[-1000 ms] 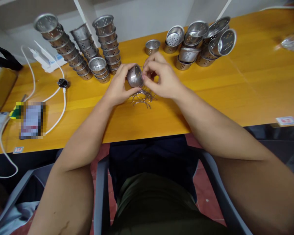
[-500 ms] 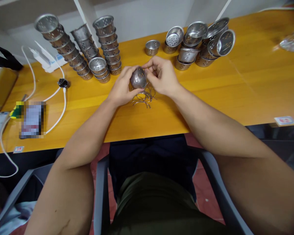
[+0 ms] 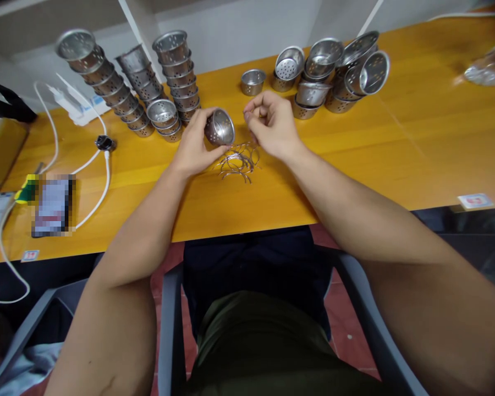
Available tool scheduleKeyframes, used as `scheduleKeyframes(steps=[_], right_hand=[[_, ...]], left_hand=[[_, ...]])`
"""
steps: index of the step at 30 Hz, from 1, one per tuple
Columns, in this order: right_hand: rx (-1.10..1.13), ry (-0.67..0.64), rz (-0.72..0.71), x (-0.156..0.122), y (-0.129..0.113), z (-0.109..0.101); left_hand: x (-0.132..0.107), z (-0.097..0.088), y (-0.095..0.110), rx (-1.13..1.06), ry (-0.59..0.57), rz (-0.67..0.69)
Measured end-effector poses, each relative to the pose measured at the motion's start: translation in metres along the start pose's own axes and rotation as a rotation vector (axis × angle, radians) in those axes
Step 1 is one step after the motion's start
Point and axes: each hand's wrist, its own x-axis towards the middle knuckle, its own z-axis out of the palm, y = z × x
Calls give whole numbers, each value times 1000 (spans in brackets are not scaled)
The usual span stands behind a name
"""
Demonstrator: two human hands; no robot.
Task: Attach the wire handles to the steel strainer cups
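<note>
My left hand (image 3: 196, 140) is closed around a perforated metal cup (image 3: 220, 127), thumb below and fingers over its top. The cup is tilted, its mouth facing right and towards me. Apart from it, to the right, my right hand (image 3: 273, 122) has thumb and forefinger pressed together; whatever is between them is too small to make out. Beneath the two hands, a loose pile of thin curved metal wires (image 3: 239, 162) lies on the yellow table (image 3: 239, 212).
Tall stacks of perforated cups (image 3: 179, 71) stand at the back left. More cups (image 3: 313, 93), some tilted, are grouped at the back right, with a single cup (image 3: 253, 82) beside them. A phone (image 3: 53, 206), white cables and a power strip (image 3: 84, 110) occupy the left side.
My left hand has carried the cup left, away from my right hand, and its mouth has turned into view. The right hand has stayed almost in place, fingertips now off the cup.
</note>
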Motion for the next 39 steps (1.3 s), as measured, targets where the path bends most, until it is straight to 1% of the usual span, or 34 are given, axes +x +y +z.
scheduleKeyframes(steps=[3, 6, 10, 12, 14, 16, 18, 20, 23, 25, 27, 28, 30, 31, 34, 35, 37, 39], right_hand=[[-18, 2, -16, 6, 10, -5], [-30, 27, -25, 12, 16, -14], [-60, -1, -27, 14, 16, -19], [-75, -17, -20, 15, 17, -20], [-76, -19, -33, 16, 19, -21], [-77, -23, -52, 18, 23, -24], [-106, -39, -50, 18, 27, -27], [-162, -69, -38, 16, 28, -29], [-228, -151, -53, 10, 25, -27], [-254, -232, -63, 6, 23, -25], [-280, -291, -53, 4, 21, -23], [-292, -307, -43, 3, 20, -23], [-305, -314, -33, 3, 19, -24], [-307, -319, -34, 3, 19, -24], [-318, -336, -46, 3, 19, -27], [-321, -341, -52, 3, 19, -27], [-316, -345, -58, 3, 18, -28], [-305, -346, -54, 3, 18, -28]], left_hand=[[4, -2, 5, 3, 42, -38], [7, -17, -2, 49, 160, -26], [4, -45, -29, 190, 399, 21], [1, -55, -46, 180, 493, 4], [-1, -61, -63, 135, 544, -67], [-3, -65, -78, 120, 563, -141], [-5, -67, -90, 126, 607, -165], [-6, -69, -102, 128, 613, -179], [-10, -68, -122, 149, 581, -207], [-12, -65, -134, 218, 557, -218], [-13, -61, -142, 292, 585, -212], [-13, -60, -142, 308, 619, -206], [-12, -58, -137, 279, 665, -204], [-12, -59, -131, 252, 658, -211], [-13, -63, -116, 212, 564, -237], [-14, -64, -114, 213, 551, -239], [-16, -65, -115, 216, 548, -226], [-16, -64, -124, 206, 535, -206]])
